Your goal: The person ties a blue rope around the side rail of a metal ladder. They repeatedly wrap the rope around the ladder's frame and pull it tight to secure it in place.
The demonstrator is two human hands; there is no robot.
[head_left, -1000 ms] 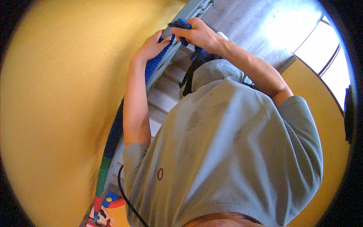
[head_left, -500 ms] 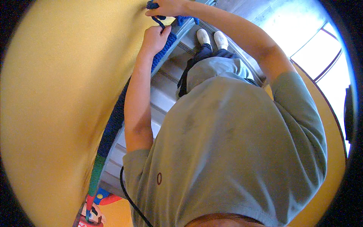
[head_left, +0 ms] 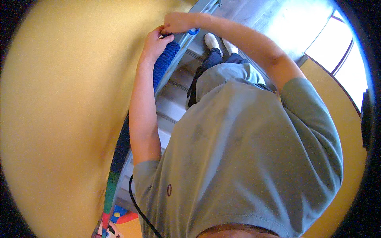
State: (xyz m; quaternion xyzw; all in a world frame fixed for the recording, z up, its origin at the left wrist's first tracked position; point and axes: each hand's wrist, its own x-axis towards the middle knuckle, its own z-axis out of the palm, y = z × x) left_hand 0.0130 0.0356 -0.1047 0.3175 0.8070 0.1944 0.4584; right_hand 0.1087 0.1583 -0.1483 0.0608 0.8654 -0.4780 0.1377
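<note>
Thick blue cord is wound in close turns around a handrail beside the yellow wall. At the upper end of the winding, my left hand is closed, its thumb and fingers pinched at the cord. My right hand reaches across from the right, fingers closed and meeting my left fingertips; the bit of cord between them is mostly hidden. A small loop of the blue cord shows below my right wrist, by the rail. Lower down, the rail covering changes to a green section and a red one.
The bare grey metal rail runs on past my hands. Stairs descend beside it, and my white shoes stand near the top. The yellow wall fills the left. A painted cartoon figure and a black cable show low down.
My right hand has come down to meet my left hand, and the cord strand between them is no longer visible. My left hand has shifted slightly left and down.
</note>
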